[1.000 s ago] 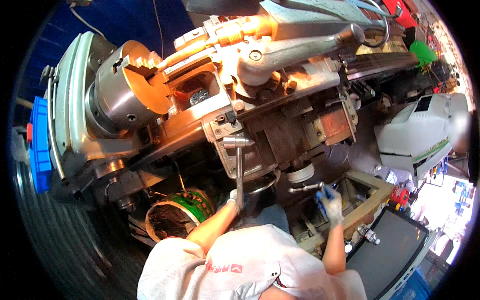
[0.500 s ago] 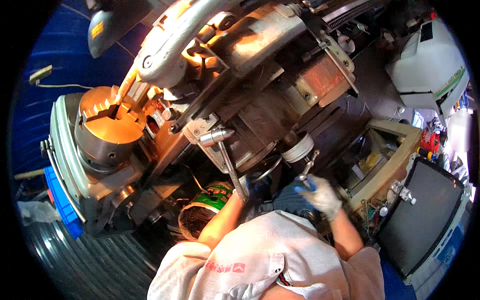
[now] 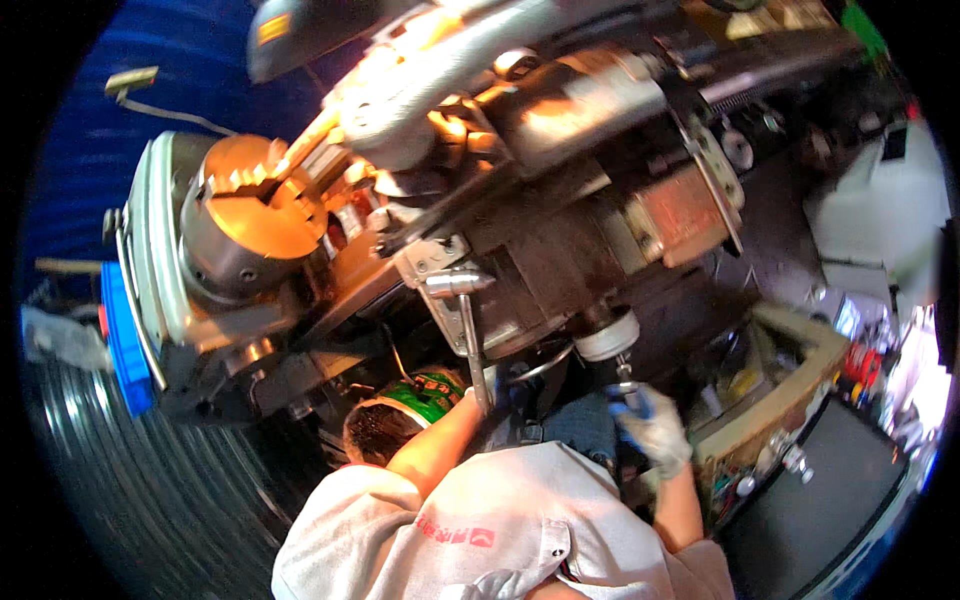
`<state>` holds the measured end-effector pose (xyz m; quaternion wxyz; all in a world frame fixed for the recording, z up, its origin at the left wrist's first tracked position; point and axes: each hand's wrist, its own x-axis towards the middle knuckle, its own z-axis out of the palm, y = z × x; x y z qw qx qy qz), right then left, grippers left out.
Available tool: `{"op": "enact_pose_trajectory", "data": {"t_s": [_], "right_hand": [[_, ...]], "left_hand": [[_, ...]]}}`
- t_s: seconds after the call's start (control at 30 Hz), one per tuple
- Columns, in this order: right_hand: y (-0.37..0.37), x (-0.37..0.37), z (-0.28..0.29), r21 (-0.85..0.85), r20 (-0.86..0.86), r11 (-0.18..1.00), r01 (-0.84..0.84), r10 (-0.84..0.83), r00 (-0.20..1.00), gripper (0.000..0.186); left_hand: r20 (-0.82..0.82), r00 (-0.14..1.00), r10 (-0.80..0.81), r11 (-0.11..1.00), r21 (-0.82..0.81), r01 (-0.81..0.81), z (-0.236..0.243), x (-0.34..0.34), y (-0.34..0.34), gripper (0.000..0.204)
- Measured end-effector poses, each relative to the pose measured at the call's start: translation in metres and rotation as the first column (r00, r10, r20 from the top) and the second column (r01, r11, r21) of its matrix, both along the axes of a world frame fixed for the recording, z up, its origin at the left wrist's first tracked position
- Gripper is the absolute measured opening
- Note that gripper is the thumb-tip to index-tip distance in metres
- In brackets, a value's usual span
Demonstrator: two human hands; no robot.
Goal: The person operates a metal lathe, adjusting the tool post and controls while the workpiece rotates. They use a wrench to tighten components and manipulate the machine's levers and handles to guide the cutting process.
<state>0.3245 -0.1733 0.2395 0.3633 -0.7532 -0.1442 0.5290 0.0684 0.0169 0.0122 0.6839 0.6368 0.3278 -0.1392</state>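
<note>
Over by the lathe, I see the person's right hand [image 3: 652, 432], in a white glove with blue fingers, down in front of the carriage [image 3: 560, 265]. Its grip is pinching the lower end of a small metal crank handle [image 3: 624, 368], which hangs just below a white ring-shaped collar [image 3: 608, 338] on the carriage front. The left hand [image 3: 490, 382], also gloved, sits behind the lower end of a long steel lever [image 3: 472, 340] with a cone-tipped crosspiece on top. The lever's end and the shadow cover most of that hand, so I can't tell whether its grip is spread or pressed together.

As for writing, the pale shirt [image 3: 430, 570] has a line of small red print [image 3: 456, 532] across the chest, ending in a little red block with a white mark. A yellow sticker [image 3: 272, 28] shows on the dark hood [image 3: 315, 45] up top, its marks too blurred to read. Near the left forearm stands a round tin [image 3: 432, 398] with a green band bearing markings, smeared from here.

Left of the carriage the big chuck [image 3: 225, 255] glows orange across its face. A blue crate [image 3: 130, 345] is beyond it, and a dark panel [image 3: 815, 480] lies to the person's right.
</note>
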Motion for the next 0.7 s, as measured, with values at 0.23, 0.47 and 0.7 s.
{"op": "enact_pose_trajectory", "data": {"t_s": [0.23, 0.47, 0.7], "right_hand": [[-0.017, -0.017, -0.146, -0.504, 0.474, 0.73, -0.461, 0.68, 0.559, 0.021], [0.025, 0.015, 0.013, -0.28, -0.173, 0.934, -0.219, 0.176, 0.969, 0.024], [0.017, 0.015, -0.085, -0.247, 0.33, 0.951, 0.187, -0.099, 0.939, 0.018]], "left_hand": [[-0.693, 0.524, 0.496, 0.109, -0.549, -0.829, -0.046, -0.025, -0.009, 0.025], [-0.73, 0.533, 0.428, 0.346, -0.413, -0.843, 0.033, 0.012, 0.014, 0.029], [-0.686, 0.568, 0.454, 0.515, -0.319, -0.796, 0.084, 0.036, 0.039, 0.029]]}}
